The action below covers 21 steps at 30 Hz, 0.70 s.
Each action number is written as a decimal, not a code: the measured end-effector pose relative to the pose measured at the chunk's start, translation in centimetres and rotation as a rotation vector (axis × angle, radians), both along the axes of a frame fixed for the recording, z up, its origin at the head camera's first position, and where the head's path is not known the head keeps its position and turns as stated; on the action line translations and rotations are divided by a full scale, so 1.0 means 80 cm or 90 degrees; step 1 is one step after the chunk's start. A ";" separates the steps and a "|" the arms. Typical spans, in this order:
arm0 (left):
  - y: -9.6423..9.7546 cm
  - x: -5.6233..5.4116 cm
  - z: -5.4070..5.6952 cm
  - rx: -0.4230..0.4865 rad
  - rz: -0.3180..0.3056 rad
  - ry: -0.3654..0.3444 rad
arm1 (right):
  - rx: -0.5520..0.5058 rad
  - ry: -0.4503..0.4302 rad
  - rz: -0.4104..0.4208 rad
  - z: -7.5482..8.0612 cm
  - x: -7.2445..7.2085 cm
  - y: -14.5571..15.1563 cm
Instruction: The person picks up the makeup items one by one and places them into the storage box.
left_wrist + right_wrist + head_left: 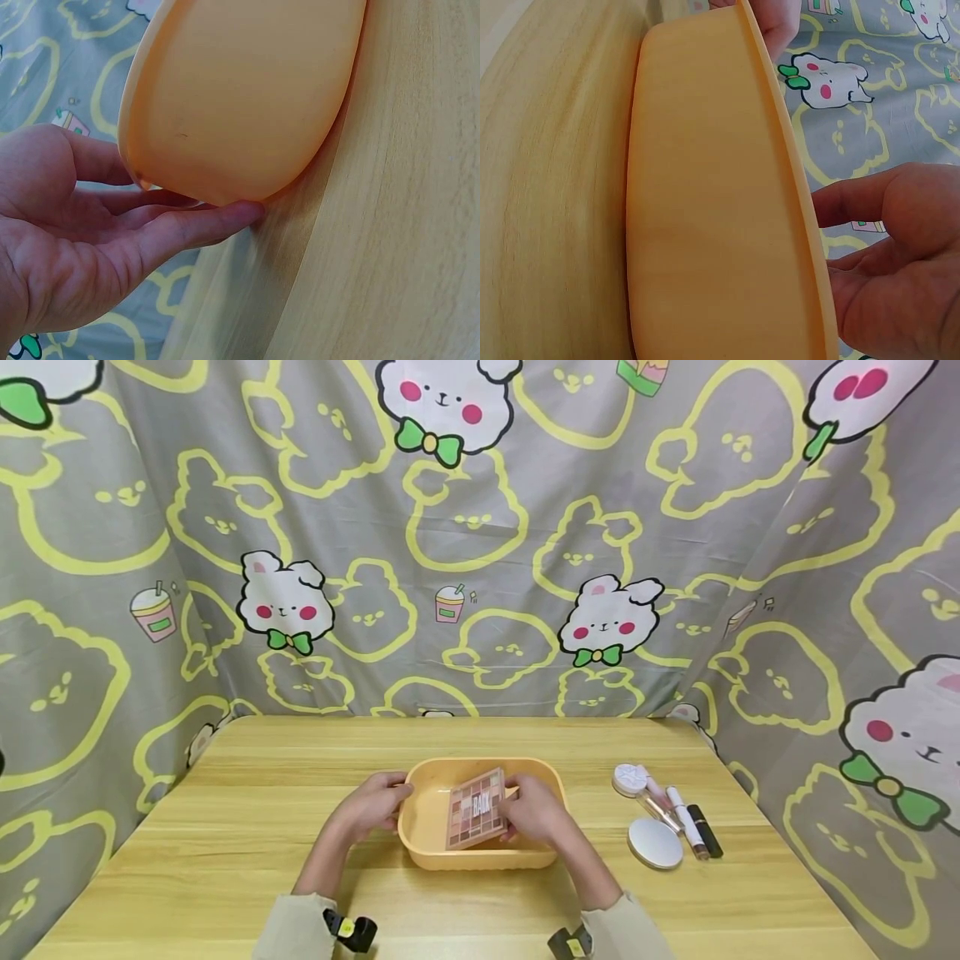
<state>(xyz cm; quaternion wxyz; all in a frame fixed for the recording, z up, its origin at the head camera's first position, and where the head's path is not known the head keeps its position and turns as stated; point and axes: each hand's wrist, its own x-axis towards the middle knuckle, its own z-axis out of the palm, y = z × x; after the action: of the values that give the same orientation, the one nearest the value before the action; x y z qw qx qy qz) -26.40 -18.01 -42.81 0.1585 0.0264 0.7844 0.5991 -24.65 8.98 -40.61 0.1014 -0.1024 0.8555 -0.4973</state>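
Eyeshadow palette (474, 810) was tilted inside the orange basin (480, 860), edge pinched in the right hand (534, 810); the left hand (375, 804), loosely curved, held the basin's end.

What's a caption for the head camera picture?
The right hand holds a makeup palette in the orange basin the left hand grips.

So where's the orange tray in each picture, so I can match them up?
Head: the orange tray, lower half, near the centre.
Left wrist: the tray, top centre, cut off by the upper edge.
Right wrist: the tray, running top to bottom through the middle.
Shared landmark: the wooden table, visible in all three.
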 end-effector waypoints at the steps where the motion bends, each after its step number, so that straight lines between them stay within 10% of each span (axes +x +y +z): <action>1: 0.000 0.000 0.000 0.000 0.001 0.000 | 0.000 0.002 0.000 -0.001 0.000 0.000; 21: 0.001 0.000 -0.001 -0.002 -0.007 0.008 | -0.020 -0.009 0.002 -0.006 -0.002 0.002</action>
<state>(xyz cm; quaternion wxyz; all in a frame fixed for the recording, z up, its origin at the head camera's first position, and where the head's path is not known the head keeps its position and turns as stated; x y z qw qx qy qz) -26.41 -17.91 -42.90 0.1573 0.0342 0.7859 0.5970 -24.82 9.14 -41.12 0.1065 -0.1015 0.8469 -0.5110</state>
